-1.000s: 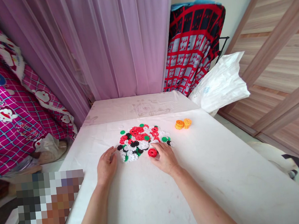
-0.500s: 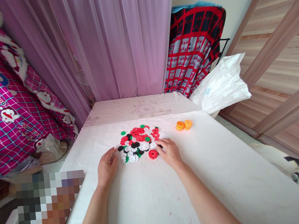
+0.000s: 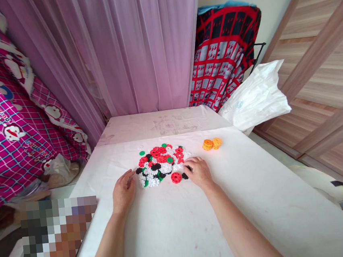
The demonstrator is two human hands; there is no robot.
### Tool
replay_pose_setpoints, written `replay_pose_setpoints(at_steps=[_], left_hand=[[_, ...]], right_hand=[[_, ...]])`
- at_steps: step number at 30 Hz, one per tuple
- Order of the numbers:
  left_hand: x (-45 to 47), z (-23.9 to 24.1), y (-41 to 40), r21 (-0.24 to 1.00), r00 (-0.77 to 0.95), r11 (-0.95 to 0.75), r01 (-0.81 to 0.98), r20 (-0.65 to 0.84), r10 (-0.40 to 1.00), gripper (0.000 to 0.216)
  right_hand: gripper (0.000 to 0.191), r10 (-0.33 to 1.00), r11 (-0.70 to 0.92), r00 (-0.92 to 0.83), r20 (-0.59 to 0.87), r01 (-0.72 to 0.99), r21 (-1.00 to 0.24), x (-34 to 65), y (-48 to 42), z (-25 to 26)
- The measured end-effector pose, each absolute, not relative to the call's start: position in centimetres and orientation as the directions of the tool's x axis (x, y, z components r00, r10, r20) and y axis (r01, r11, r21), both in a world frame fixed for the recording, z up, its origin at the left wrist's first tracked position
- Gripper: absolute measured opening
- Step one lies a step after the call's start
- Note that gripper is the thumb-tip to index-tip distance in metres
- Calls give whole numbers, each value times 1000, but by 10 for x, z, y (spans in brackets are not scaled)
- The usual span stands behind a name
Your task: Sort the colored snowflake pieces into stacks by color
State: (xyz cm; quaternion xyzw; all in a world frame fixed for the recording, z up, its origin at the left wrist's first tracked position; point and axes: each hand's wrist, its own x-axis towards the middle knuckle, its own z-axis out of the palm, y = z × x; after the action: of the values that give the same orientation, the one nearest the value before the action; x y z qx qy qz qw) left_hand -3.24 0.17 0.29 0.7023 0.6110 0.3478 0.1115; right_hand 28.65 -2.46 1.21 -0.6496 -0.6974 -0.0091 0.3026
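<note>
A heap of red, white, black and green snowflake-shaped plastic discs (image 3: 161,162) lies on the white table (image 3: 174,225). My left hand (image 3: 123,191) rests flat on the table at the heap's left edge, fingers loosely spread and holding nothing. My right hand (image 3: 198,171) sits at the heap's right edge with curled fingers touching a black disc (image 3: 184,176). A single red disc (image 3: 176,177) lies apart from the heap, just left of my right hand. Two small stacks of orange discs (image 3: 212,143) stand further right.
A purple curtain (image 3: 127,48) hangs behind the table. A pink patterned blanket (image 3: 9,120) lies to the left, and a red and black cloth (image 3: 222,55) hangs over a rack at the back right. A white plastic bag (image 3: 256,96) sits by the table's right corner.
My right hand has let go of the red disc and moved right and slightly away, now touching a black disc. My left hand has stayed in place.
</note>
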Motion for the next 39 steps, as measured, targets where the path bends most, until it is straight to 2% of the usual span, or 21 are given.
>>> replay_pose_setpoints(at_steps=[4, 8, 14, 19, 23, 32, 39], left_hand=[[-32, 2, 2, 583, 5, -227, 780, 357, 934, 33], [-32, 1, 2, 591, 4, -224, 775, 350, 937, 34], [-32, 2, 2, 588, 4, -228, 776, 357, 934, 33], [-31, 4, 1, 585, 5, -221, 781, 349, 937, 34], [-31, 3, 1, 595, 1, -222, 773, 349, 937, 34], [-32, 3, 2, 592, 3, -227, 774, 354, 935, 33], [-31, 4, 1, 584, -2, -217, 782, 350, 937, 33]], right_hand=[[14, 897, 131, 42, 441, 926, -354, 283, -20, 17], [25, 901, 218, -73, 428, 928, -301, 276, -18, 19], [12, 913, 157, -14, 407, 934, -322, 280, -25, 15], [18, 901, 29, 103, 422, 955, -295, 288, -27, 14], [9, 899, 55, 70, 433, 961, -271, 285, -19, 17], [8, 951, 60, 18, 309, 969, -240, 278, -7, 23], [25, 961, -16, 69, 269, 981, -193, 273, -3, 22]])
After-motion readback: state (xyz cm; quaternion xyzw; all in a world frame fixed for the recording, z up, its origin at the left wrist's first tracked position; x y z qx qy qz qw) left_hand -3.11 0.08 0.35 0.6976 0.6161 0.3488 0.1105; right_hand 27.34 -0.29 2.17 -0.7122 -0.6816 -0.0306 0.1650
